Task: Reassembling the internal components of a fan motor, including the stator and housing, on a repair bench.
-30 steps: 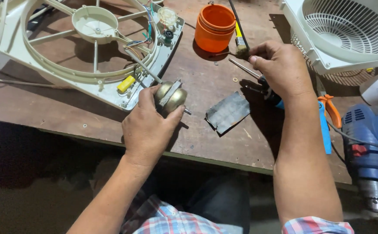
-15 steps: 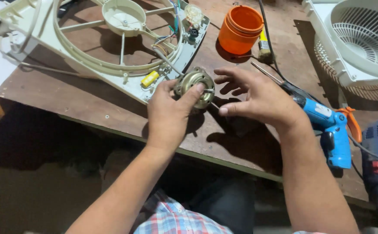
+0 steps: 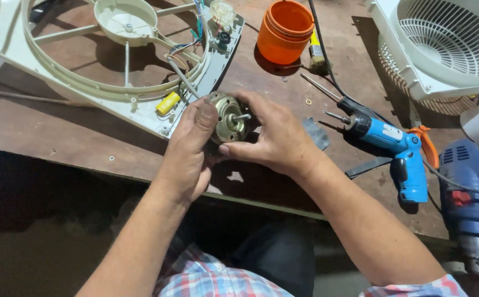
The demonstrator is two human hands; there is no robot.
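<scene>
Both hands grip a round brass-coloured motor.

You're at a worn brown wooden bench, scuffed and stained, front edge running across the frame. Below that edge it's dark floor, mostly in shadow. Light falls from above; no walls or windows visible.

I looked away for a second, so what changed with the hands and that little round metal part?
The right hand let go of the blue electric screwdriver, now lying on the table, and came across to the round motor. Both hands now hold it, the left hand having turned its shaft face upward. The white fan frame and orange cup stayed put.
</scene>
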